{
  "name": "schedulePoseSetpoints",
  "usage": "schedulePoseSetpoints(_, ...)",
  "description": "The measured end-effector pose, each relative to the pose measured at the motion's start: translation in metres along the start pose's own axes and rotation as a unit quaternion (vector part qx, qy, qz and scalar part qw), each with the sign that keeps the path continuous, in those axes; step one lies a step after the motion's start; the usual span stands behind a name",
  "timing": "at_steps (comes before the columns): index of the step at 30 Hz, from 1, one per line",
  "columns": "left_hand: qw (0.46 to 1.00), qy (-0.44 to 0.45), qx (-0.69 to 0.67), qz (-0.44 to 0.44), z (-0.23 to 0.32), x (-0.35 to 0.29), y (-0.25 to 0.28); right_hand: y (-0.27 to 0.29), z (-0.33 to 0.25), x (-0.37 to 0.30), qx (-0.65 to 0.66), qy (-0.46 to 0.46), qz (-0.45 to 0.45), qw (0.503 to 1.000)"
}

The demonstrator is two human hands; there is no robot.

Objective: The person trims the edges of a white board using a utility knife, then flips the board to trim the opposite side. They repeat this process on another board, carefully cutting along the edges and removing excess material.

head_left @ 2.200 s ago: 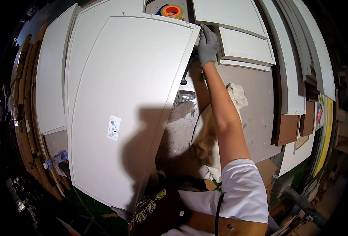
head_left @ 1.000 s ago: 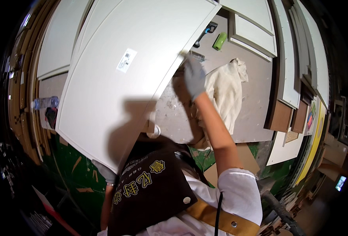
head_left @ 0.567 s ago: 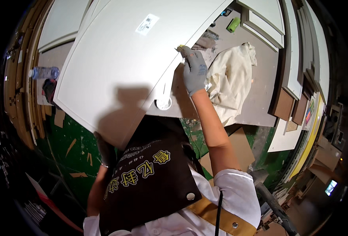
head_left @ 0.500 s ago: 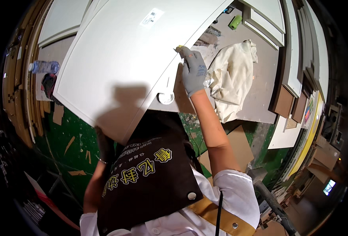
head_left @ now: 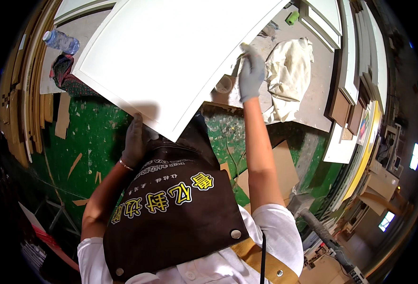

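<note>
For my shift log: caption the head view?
Gloved left hand and right hand hold large white rectangular panel by its edges.

Smooth matt white painted panel (head_left: 171, 57); grey knit gloves; crumpled cream cloth (head_left: 289, 71); clear plastic bottle (head_left: 60, 41).

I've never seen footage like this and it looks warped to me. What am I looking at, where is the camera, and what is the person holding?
The camera sits on the person's head and looks down through a fisheye lens, so straight edges bend. Both arms rise from the lower edge. The gloved left hand grips the near edge of a large white panel; the gloved right hand holds its right edge. A dark apron covers the chest. Beyond lie a workbench with a crumpled cream cloth, a plastic bottle and a green floor.
</note>
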State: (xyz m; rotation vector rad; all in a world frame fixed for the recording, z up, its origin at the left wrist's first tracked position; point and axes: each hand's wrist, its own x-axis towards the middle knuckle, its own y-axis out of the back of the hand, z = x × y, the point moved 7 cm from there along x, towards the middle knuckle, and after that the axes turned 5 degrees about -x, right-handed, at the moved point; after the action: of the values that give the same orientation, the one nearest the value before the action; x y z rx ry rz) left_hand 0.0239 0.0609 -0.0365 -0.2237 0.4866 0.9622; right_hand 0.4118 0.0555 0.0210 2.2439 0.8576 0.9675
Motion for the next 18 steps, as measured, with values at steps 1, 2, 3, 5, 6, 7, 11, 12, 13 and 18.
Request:
schedulePoseSetpoints(1, 0.997, -0.022, 0.076, -0.006, 0.002, -0.004, -0.003, 0.004, 0.014, 0.011, -0.01, -0.016, 0.014, 1.0)
schedulePoseSetpoints(2, 1.0, -0.007, 0.002, -0.022, 0.001, -0.006, -0.015, 0.008, 0.027, 0.024, -0.017, -0.03, 0.027, 0.999)
schedulePoseSetpoints(3, 0.996, 0.011, -0.075, -0.037, -0.001, -0.009, -0.027, 0.008, 0.039, 0.031, -0.02, -0.027, 0.026, 0.999)
schedulePoseSetpoints(5, 0.96, 0.111, -0.251, -0.064, -0.007, -0.015, -0.054, 0.009, 0.054, 0.034, 0.012, 0.008, 0.046, 0.999)
schedulePoseSetpoints(6, 0.914, 0.192, -0.348, -0.075, -0.014, -0.021, -0.066, 0.013, 0.051, 0.031, 0.004, 0.026, 0.043, 0.999)
schedulePoseSetpoints(7, 0.939, 0.19, -0.263, -0.113, -0.014, -0.023, -0.065, 0.014, 0.05, 0.024, -0.002, 0.014, 0.022, 1.0)
schedulePoseSetpoints(11, 0.938, 0.206, -0.241, -0.138, -0.009, -0.02, -0.075, 0.028, 0.019, -0.023, -0.015, 0.025, -0.01, 1.0)
schedulePoseSetpoints(12, 0.942, 0.208, -0.209, -0.158, -0.005, -0.019, -0.074, 0.032, 0.012, -0.039, -0.015, 0.022, -0.005, 1.0)
schedulePoseSetpoints(13, 0.945, 0.211, -0.181, -0.175, -0.005, -0.017, -0.072, 0.033, 0.004, -0.052, -0.011, 0.007, -0.024, 1.0)
schedulePoseSetpoints(18, 0.953, 0.153, -0.167, -0.2, -0.003, -0.018, -0.069, 0.051, -0.061, -0.113, -0.024, 0.014, -0.082, 0.996)
